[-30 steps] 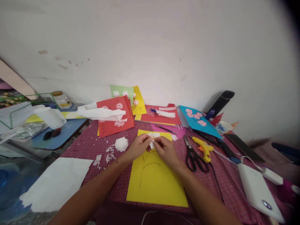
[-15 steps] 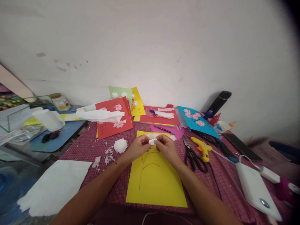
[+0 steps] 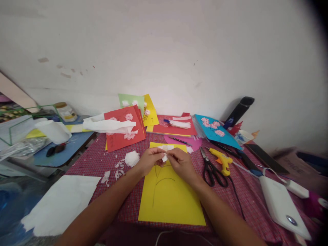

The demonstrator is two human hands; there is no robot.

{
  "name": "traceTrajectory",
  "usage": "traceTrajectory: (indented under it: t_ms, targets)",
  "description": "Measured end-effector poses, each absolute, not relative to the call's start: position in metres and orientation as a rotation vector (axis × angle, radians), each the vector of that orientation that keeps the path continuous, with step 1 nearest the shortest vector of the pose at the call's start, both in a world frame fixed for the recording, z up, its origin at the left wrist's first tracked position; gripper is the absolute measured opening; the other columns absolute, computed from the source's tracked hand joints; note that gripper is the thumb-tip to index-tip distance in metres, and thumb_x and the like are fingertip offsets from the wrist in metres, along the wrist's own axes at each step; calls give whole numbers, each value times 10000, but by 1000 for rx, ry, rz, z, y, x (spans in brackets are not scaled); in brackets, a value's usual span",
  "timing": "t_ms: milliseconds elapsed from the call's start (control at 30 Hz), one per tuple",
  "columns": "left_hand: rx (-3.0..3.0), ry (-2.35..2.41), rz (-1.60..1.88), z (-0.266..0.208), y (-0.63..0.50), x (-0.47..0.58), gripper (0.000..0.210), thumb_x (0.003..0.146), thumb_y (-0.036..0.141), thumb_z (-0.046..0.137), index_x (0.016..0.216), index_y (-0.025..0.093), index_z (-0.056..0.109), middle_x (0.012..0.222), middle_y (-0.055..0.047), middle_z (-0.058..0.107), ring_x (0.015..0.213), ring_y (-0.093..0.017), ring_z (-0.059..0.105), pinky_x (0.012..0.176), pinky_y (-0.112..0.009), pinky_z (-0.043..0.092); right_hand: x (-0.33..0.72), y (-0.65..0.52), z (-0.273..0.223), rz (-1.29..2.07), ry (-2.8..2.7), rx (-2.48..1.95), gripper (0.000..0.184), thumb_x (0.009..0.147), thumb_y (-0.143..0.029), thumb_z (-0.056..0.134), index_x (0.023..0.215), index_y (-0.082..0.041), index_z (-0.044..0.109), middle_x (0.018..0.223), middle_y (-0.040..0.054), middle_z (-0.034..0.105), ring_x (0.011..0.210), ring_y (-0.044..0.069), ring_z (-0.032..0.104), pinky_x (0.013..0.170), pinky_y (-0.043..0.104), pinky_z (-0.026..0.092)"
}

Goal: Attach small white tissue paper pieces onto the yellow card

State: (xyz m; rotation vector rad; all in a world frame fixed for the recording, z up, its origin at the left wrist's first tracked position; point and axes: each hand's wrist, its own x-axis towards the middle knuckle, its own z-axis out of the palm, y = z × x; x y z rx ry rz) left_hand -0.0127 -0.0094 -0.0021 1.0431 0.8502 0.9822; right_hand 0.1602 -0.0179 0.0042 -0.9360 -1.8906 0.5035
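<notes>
A small piece of white tissue paper [image 3: 164, 158] is pinched between my two hands, over the upper part of a yellow sheet [image 3: 171, 205]. My left hand [image 3: 151, 160] is closed on its left side, thumb against fingers. My right hand [image 3: 181, 164] pinches it from the right with the fingertips together. More white paper [image 3: 167, 148] lies just behind my fingers, partly hidden by them. Curved pencil lines run across the yellow sheet below my hands. Left of it lie a stack of white tissue pieces [image 3: 132, 159] and torn scraps [image 3: 119, 174].
Scissors [image 3: 212, 171] and a yellow glue gun [image 3: 222, 160] with its cord lie right of the sheet. Red cards [image 3: 123, 136] and a blue card [image 3: 216, 131] with pink paper flowers stand behind. A large white sheet [image 3: 64, 203] overhangs the table's left edge.
My hands have drawn closer together, the right fingers moving left onto the tissue piece. The tissue now hangs lower between the fingertips. The view has shifted slightly.
</notes>
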Motion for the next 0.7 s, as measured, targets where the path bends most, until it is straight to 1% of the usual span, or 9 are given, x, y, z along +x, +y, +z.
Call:
traceTrajectory:
  t_ms: [67, 167, 433, 533, 633, 700]
  targets:
    - [992, 839, 973, -4, -9, -13, 289, 715, 321, 720, 904, 119, 635, 649, -18, 618, 549, -126, 608, 532, -249, 491, 162, -18, 6, 434, -1957, -880, 191, 863, -149, 508, 910, -214, 682, 827, 51, 638, 767, 164, 589, 710, 285, 464]
    - [995, 830, 995, -4, -9, -13, 284, 719, 302, 720, 917, 117, 635, 691, -22, 627, 555, -116, 613, 545, -247, 502, 163, -19, 6, 411, -1958, -849, 208, 873, -138, 499, 934, -219, 681, 831, 53, 632, 765, 158, 593, 701, 280, 471]
    - [1034, 880, 1039, -2, -10, -12, 251, 723, 289, 700, 915, 151, 615, 666, 11, 610, 492, -101, 588, 499, -235, 486, 165, -15, 5, 429, -2028, -786, 229, 867, -105, 475, 891, -213, 676, 855, 58, 621, 783, 153, 592, 704, 276, 469]
    - [1046, 894, 1046, 1, -11, -11, 247, 726, 299, 691, 908, 155, 606, 657, 16, 606, 487, -96, 582, 502, -233, 485, 165, -15, 7, 478, -1998, -773, 204, 866, -114, 482, 855, -207, 664, 846, 51, 626, 797, 154, 595, 724, 278, 469]
    - [1053, 893, 1055, 2, -11, -11, 256, 728, 308, 685, 914, 158, 592, 638, 18, 600, 503, -103, 586, 516, -238, 489, 163, -17, 8, 528, -1877, -886, 130, 849, -140, 526, 882, -202, 636, 796, 29, 623, 720, 146, 584, 671, 265, 466]
    - [1069, 894, 1061, 2, -11, -11, 258, 734, 308, 679, 921, 157, 582, 620, 19, 595, 511, -105, 584, 525, -241, 492, 162, -17, 6, 526, -1817, -965, 126, 829, -144, 552, 915, -201, 623, 768, 18, 617, 667, 142, 567, 622, 258, 456]
